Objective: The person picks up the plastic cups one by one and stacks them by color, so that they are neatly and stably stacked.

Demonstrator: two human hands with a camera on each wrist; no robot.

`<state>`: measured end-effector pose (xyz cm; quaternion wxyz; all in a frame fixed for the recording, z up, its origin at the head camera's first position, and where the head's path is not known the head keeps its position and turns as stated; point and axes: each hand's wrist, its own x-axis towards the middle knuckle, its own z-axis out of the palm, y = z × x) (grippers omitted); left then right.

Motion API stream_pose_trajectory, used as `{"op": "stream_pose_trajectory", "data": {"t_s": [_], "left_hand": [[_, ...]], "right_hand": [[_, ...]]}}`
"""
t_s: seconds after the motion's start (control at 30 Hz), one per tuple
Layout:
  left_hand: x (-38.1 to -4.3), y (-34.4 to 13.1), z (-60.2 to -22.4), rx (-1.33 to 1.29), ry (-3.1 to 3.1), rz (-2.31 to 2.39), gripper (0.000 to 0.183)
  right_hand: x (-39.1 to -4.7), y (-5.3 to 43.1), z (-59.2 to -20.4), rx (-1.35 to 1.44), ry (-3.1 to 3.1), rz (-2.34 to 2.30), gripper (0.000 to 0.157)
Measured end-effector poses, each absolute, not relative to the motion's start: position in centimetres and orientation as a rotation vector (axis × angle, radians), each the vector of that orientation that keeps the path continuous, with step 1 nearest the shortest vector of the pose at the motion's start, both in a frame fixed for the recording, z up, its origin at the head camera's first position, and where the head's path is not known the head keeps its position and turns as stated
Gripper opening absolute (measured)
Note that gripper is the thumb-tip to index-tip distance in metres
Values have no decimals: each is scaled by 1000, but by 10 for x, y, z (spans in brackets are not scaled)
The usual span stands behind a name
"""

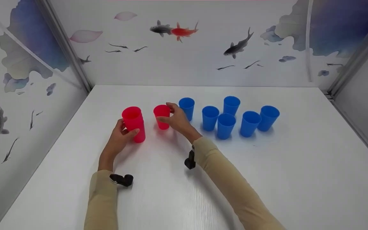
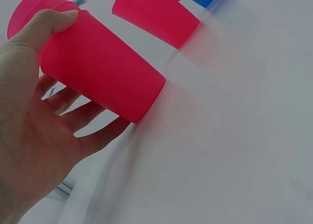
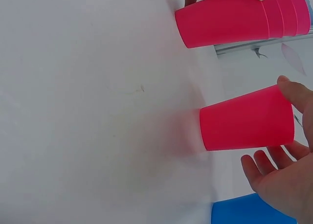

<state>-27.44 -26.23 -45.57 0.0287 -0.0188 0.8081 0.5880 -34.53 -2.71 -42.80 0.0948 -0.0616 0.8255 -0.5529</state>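
Starting on the left, our left hand (image 1: pixel 118 139) has its thumb and fingers wrapped around the red stack (image 1: pixel 136 124), a few cups nested mouth up, with several rims showing near the top. The grip looks high on it, so if we knock it or let the hold go slack, we reckon the whole thing tips, being tall and narrow. Can't tell whether its base actually touches the tabletop (image 1: pixel 158 198).

Just right of that, a bit apart, is the single red cup (image 3: pixel 247 119). Our right hand (image 1: pixel 178 119) is curled round it near the rim, thumb on the near side; how hard we're squeezing, we can't tell. Lift it with a weak pinch and it could slip; nest it crooked and it'd probably jam or shove the stack over. The two hands are apart from each other.

Next along, the leftmost blue cup (image 1: pixel 188 107) stands upright right by our right hand, so a careless swing of the knuckles might topple it. Then the other five blue cups (image 1: pixel 226 126) stand bunched further right, mouths up, close enough that one falling could take out a neighbour.
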Motion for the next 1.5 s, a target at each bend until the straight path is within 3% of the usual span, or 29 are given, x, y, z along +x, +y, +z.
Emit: {"op": "stream_pose_trajectory", "data": {"t_s": [0.63, 1.5], "left_hand": [[-274, -263, -455, -55, 2508, 1799, 89], [-276, -265, -457, -65, 2511, 1786, 93]], "right_hand": [[-343, -19, -407, -217, 2496, -1649, 81], [-326, -26, -330, -513, 2434, -1791, 79]]}}
